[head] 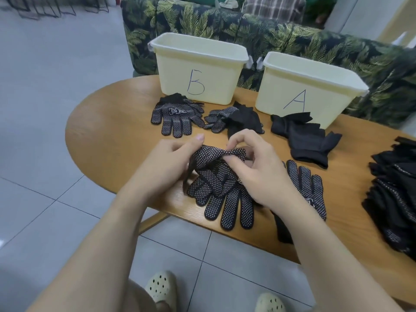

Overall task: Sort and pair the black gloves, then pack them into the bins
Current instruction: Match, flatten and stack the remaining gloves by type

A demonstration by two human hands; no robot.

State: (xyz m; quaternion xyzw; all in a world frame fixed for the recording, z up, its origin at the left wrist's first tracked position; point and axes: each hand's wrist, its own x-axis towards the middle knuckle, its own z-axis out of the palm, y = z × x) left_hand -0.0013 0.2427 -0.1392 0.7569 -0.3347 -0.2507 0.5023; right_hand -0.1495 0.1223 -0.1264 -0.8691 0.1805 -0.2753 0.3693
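Head view: both hands work over the near edge of the table (108,122). The left hand (164,163) and right hand (254,167) each pinch the cuff end of a dotted glove (216,176), fingers curled round the fabric, seemingly folding or tucking it over a second dotted one lying flat beneath. Another dotted glove (308,188) lies just right of them.

Farther back, a dotted pair (175,118) sits in front of bin B (198,70), a mixed bundle (234,120) lies beside it, and plain gloves (301,134) rest before bin A (308,86). A stack (394,194) of unsorted gloves waits at the right edge.

Judging from this, sorting is partly done: a few pairs are laid out by type. Whether anything is in the bins cannot be seen from this angle. Most of the stack remains to be paired and packed.
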